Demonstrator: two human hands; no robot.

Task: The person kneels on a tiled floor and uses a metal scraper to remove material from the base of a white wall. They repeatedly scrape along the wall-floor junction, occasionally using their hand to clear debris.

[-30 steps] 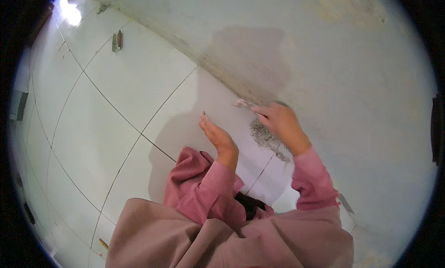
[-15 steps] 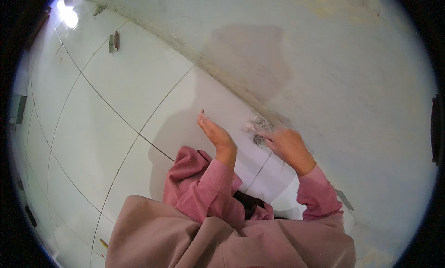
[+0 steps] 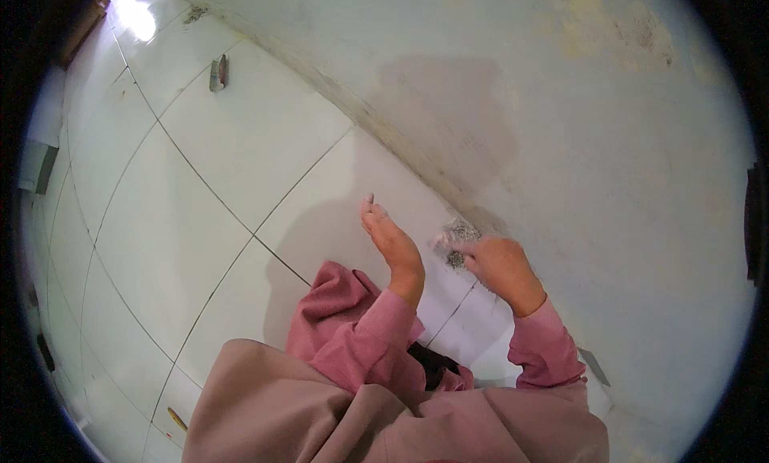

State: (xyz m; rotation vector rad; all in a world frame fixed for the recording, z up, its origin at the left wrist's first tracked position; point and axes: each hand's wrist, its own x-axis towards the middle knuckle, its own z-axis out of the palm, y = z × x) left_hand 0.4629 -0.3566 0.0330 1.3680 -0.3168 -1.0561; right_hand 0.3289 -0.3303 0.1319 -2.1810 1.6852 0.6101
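Observation:
My left hand (image 3: 394, 243) is held just above the white tiled floor, its fingers stretched out and dusted pale, the palm turned toward my right hand. It holds nothing. My right hand (image 3: 505, 272) is at a small heap of grey crumbly debris (image 3: 460, 232) at the foot of the wall. Its fingers are smeared by motion over the heap, so I cannot see whether they grasp any of it. Pink sleeves cover both forearms.
A pale stained wall (image 3: 609, 159) rises along the right. Farther off lie a small scraper-like tool (image 3: 218, 73) and dark crumbs (image 3: 195, 14). A flat grey piece (image 3: 594, 367) lies by my right elbow; a yellowish slim item (image 3: 176, 419) is at lower left. A grey box (image 3: 38, 167) stands far left.
The whole view has shifted slightly. My right hand's fingers are still moving at the debris, and the heap's outline looks a little different. My left hand keeps its flat pose.

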